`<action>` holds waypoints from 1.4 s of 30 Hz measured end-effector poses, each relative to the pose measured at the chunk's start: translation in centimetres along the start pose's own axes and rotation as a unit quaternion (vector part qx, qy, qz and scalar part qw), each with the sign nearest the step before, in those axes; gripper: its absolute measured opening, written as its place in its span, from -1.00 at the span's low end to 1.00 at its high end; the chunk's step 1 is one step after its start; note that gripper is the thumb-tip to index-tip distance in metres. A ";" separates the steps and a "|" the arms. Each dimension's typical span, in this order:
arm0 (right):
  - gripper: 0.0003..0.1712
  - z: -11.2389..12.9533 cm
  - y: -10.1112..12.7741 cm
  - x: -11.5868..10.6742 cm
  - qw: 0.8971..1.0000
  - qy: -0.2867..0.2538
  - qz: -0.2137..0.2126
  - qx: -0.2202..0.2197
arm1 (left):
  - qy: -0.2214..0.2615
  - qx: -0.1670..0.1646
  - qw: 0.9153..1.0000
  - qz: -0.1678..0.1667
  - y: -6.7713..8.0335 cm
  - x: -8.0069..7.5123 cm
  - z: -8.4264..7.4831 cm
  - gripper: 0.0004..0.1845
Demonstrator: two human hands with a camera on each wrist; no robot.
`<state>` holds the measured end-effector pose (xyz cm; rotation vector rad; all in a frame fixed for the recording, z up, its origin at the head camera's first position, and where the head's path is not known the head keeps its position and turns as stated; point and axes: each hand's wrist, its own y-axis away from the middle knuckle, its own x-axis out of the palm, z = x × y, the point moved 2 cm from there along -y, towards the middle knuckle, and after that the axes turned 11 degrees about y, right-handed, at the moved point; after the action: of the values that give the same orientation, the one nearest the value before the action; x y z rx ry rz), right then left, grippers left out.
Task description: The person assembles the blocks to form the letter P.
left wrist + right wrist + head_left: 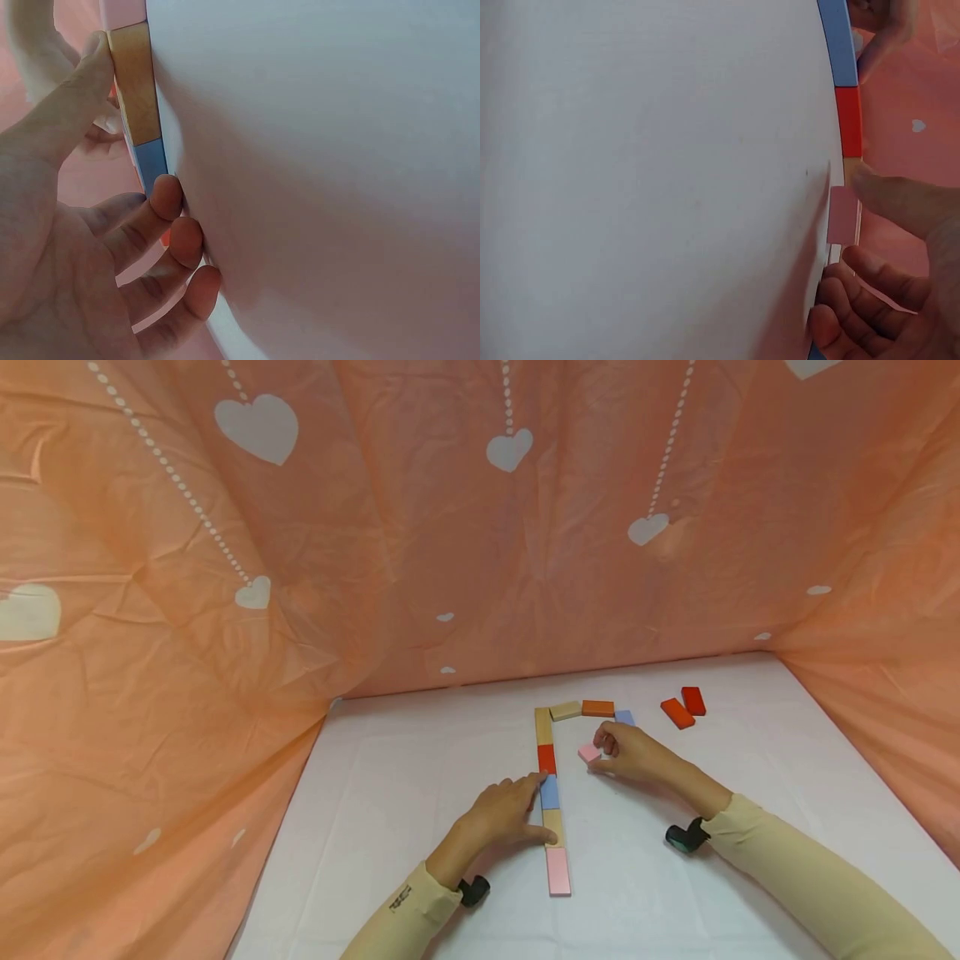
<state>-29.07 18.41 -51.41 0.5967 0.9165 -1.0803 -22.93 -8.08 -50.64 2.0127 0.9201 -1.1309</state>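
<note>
Between thumb and fingers, my right hand (pixel 628 752) pinches a small pink block (pixel 589 753); the right wrist view shows this pink block (pixel 844 215) too. My left hand (pixel 504 812) rests along a column of flat blocks. Its index fingertip lies near where the red block (pixel 546 758) meets the blue block (pixel 550 792), and its thumb touches the natural wood block (pixel 552 823). A longer pink block (pixel 558 872) ends the column at the near side. In the left wrist view the thumb lies by the wood block (pixel 135 86), with the other fingers bent loosely.
Another wood block (pixel 543 726) heads the column. From it a tilted wood block (pixel 566 710), an orange block (pixel 597 708) and a partly hidden blue block (pixel 625 717) run right. Two red blocks (pixel 678 713) lie apart on the white table (pixel 390 793). Orange curtains (pixel 420 527) enclose the back and sides.
</note>
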 end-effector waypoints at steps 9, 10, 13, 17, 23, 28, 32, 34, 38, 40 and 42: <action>-0.57 0.4 -0.6 0.3 0.999 0.008 0.012 0.033 | 0.004 -0.001 1.000 -0.001 -0.1 0.0 -0.1 0.12; -0.57 0.5 -0.5 0.3 0.999 0.009 0.011 0.033 | 0.004 -0.001 1.000 -0.002 -0.1 0.0 -0.1 0.12; -0.61 0.6 -0.4 0.2 1.000 0.005 0.009 0.029 | 0.003 -0.003 1.000 -0.001 -0.1 0.0 -0.1 0.12; -0.66 0.7 -0.4 0.3 1.000 0.004 0.004 0.015 | 0.003 -0.006 1.000 -0.001 -0.2 0.1 0.0 0.13; -0.68 1.0 -0.4 0.8 1.000 -0.002 0.010 -0.017 | 0.001 -0.007 1.000 -0.001 -0.1 0.1 0.0 0.13; -0.68 1.3 -0.3 1.1 0.999 -0.010 0.018 -0.037 | -0.005 -0.003 1.000 -0.001 -0.2 0.2 0.0 0.13; -0.70 1.5 -0.3 1.3 0.999 -0.012 0.029 -0.042 | -0.009 0.000 1.000 -0.003 -0.1 0.1 0.0 0.13; -0.70 1.7 -0.3 1.3 0.998 -0.013 0.034 -0.044 | -0.007 0.000 1.000 -0.003 -0.1 0.1 0.0 0.13; -0.69 2.1 -0.2 1.4 0.998 -0.014 0.036 -0.054 | -0.005 -0.003 1.000 -0.002 -0.1 0.1 -0.1 0.14; -0.70 2.3 -0.2 1.5 0.997 -0.016 0.039 -0.058 | -0.006 -0.003 1.000 -0.001 0.0 0.0 -0.1 0.13; -0.70 2.4 -0.1 1.5 0.997 -0.020 0.043 -0.060 | -0.007 -0.003 1.000 -0.001 0.0 0.0 -0.1 0.13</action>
<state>-28.14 15.75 -51.45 0.5097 0.9070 -0.9508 -22.87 -7.99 -50.59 1.9982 0.9181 -1.1407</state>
